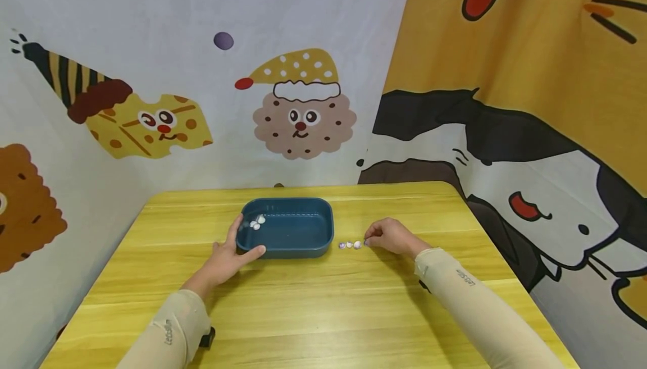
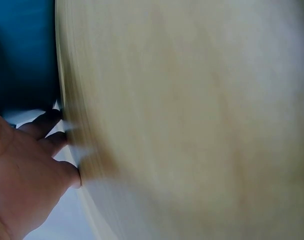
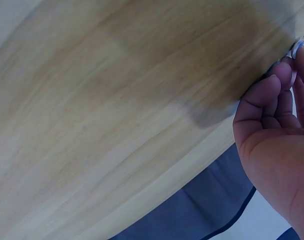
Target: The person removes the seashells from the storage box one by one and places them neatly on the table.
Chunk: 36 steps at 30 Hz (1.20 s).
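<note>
In the head view my right hand (image 1: 393, 236) pinches a small round white-and-purple piece (image 1: 366, 242) between thumb and fingertips, low over the table. In the right wrist view this piece (image 3: 297, 48) looks like a flat disc with a bluish face. Three similar small pieces (image 1: 349, 244) lie in a row between that hand and a dark blue rectangular tray (image 1: 283, 253). Several white pieces (image 1: 260, 219) sit inside the tray at its left end. Around the tray's near left corner rests my left hand (image 1: 225, 258), fingers spread along the left side, thumb at the front.
The tray and pieces are on a yellow wood-grain table (image 1: 313, 307). Its far edge meets a cloth backdrop (image 1: 172, 32) printed with cartoon figures. A dark strap (image 1: 206, 337) shows at the left wrist.
</note>
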{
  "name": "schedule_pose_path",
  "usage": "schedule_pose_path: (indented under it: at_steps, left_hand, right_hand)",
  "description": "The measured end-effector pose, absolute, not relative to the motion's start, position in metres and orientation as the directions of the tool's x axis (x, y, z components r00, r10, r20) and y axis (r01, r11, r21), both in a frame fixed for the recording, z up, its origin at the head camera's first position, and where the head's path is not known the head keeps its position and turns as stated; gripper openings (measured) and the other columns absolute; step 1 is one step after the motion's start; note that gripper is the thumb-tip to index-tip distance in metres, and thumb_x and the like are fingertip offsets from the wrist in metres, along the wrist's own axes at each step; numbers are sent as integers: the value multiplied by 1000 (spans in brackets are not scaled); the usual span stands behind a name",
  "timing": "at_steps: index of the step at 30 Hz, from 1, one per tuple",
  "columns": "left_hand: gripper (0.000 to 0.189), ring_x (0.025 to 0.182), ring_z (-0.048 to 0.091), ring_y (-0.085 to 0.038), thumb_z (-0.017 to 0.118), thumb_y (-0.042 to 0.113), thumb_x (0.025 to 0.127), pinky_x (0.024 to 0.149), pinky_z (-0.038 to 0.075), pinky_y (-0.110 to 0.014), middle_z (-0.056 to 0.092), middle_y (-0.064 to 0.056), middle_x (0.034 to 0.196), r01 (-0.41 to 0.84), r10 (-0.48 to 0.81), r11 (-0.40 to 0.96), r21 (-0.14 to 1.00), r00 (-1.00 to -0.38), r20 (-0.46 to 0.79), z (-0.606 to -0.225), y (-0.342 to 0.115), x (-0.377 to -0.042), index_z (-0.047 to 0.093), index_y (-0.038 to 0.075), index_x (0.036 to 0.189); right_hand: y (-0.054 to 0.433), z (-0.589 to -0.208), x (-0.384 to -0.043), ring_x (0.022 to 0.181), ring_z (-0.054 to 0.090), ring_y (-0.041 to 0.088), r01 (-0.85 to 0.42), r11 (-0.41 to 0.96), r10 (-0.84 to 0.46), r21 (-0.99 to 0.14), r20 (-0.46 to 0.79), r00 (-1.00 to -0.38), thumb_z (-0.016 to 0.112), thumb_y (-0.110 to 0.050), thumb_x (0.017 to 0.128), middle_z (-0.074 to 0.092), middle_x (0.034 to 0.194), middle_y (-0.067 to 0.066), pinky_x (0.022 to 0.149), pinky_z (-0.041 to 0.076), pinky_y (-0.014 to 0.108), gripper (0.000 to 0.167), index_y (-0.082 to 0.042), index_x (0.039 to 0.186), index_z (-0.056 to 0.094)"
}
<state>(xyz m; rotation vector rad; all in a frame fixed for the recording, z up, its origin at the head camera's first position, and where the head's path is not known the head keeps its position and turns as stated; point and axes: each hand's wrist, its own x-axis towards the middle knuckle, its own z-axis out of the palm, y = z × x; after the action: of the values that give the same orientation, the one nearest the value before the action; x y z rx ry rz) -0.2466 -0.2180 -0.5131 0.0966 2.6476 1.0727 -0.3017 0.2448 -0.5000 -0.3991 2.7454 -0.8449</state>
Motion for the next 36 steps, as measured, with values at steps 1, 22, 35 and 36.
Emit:
schedule_pose_path:
  at_steps: [1,22,35,36]
  left_hand:
    - [119,150,-8,-77,59,80,94,118,7,-89,25,-39,169,-46,165,721,692,-958,-235,-513,-218,-247,-31,46,163]
    - [118,150,-8,-76,59,80,94,119,1,-87,24,-38,170,-45,169,713,700,-957,-234,-513,-217,-247,-32,47,162]
    - [118,149,-11,-77,59,80,94,117,6,-89,22,-37,171,-49,169,717,696,-956,-240,-511,-217,-246,-32,47,162]
    - [119,149,-11,-77,59,80,94,117,6,-89,22,-37,171,-50,168,717,695,-956,-241,-512,-217,-246,-32,47,162]
  right_hand:
    - [245,-500,-302,84,62,9,-187,796,-326,-576,-147,-934,77,-24,100,78,95,-7,80,53,31,8,-17,101,81]
    - [228,-499,-294,118,69,26,-216,855,-305,-472,-120,-945,81,-45,96,74,128,9,106,57,50,52,-8,131,73]
    - [235,-503,-293,117,69,25,-220,825,-320,-520,-109,-941,77,-37,100,74,126,8,103,57,48,41,-9,129,73]
    - [235,-504,-293,119,69,25,-219,827,-318,-518,-110,-942,77,-38,100,74,127,8,104,57,49,42,-9,130,73]
